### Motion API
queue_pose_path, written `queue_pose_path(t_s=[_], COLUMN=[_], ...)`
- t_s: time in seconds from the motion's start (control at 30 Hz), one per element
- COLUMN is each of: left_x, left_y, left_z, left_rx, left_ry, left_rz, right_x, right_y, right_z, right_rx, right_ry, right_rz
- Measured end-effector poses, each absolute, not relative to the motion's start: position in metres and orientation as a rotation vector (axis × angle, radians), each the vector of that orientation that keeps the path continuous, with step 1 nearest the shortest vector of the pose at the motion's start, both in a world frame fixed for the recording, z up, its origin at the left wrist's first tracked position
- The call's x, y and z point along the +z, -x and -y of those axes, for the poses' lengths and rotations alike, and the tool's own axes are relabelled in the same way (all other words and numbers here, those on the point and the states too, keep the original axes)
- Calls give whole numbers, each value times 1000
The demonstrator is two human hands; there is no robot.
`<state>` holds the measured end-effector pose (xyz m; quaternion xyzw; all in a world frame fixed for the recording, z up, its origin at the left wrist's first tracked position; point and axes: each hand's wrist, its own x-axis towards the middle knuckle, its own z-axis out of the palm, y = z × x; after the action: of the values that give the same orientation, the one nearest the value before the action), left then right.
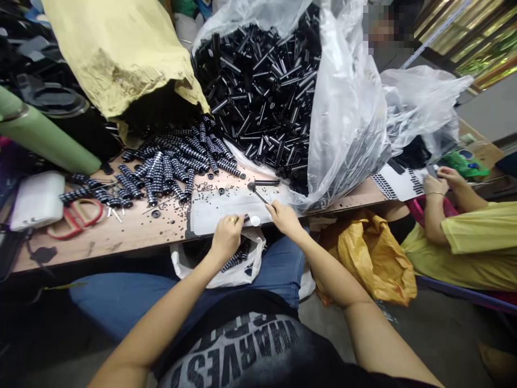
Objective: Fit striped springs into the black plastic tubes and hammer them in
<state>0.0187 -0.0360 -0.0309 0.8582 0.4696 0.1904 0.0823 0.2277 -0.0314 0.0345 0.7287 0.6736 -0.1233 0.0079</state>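
My right hand [285,218] is closed around the near end of a shiny rod with a dark round end [260,195], which points up and left over a white sheet [218,207]. My left hand [227,236] is closed at the sheet's front edge, and a short dark end of a small piece [246,217] shows at its fingers; the rest is hidden. Between the hands lies a small white disc [254,221]. A black tube [266,182] rests just beyond the rod. Many tiny dark bits are scattered over the sheet's left side.
Black tubes fill a clear plastic bag [347,118]. Striped black pieces [169,161] are piled before a yellow sack [125,48]. Red-handled scissors [76,218], a white box [38,199] and a green bottle [52,132] stand left. A white bag [218,277] sits on my lap. A co-worker's hands [440,183] are at right.
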Motion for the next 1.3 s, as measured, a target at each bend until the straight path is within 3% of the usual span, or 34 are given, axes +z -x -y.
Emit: queue_pose_path(t_s=[0.17, 0.27, 0.43, 0.6, 0.67, 0.73, 0.87, 0.93, 1.17, 1.3], left_x=[-42, -33, -5, -7, -16, -23, -29, -28, -19, -9], left_y=[-4, -2, 6, 8, 6, 5, 8, 9, 7, -2], left_z=[73, 67, 25, -22, -32, -34, -28, -24, -22, -32], left_rx=[716, 870, 1103, 1063, 960, 905, 872, 857, 802, 999], left_ry=[-2635, -2640, -2640, -2762, -2754, -2678, -2460, -2364, -1800, -1156], left_rz=[-1281, -1249, -1378, -1350, -1211, -1165, -1258, -1265, -1418, -1236], right_x=[22, 21, 29, 43, 51, 59, 71, 72, 65, 60], right_y=[-211, -178, -162, -179, -192, -213, -265, -285, -297, -283], right_z=[-45, -98, -114, -51, -36, -36, -62, -76, -95, -93], right_rx=[-45, -89, -368, -1220, -1371, -1179, -92, 163, 23, -48], right_ry=[-2238, -2126, -2094, -1753, -1657, -1780, -2405, -2438, -2293, -2393], right_rz=[-2445, -2527, -2498, -2630, -2752, -2863, -2496, -2236, -2109, -2321])
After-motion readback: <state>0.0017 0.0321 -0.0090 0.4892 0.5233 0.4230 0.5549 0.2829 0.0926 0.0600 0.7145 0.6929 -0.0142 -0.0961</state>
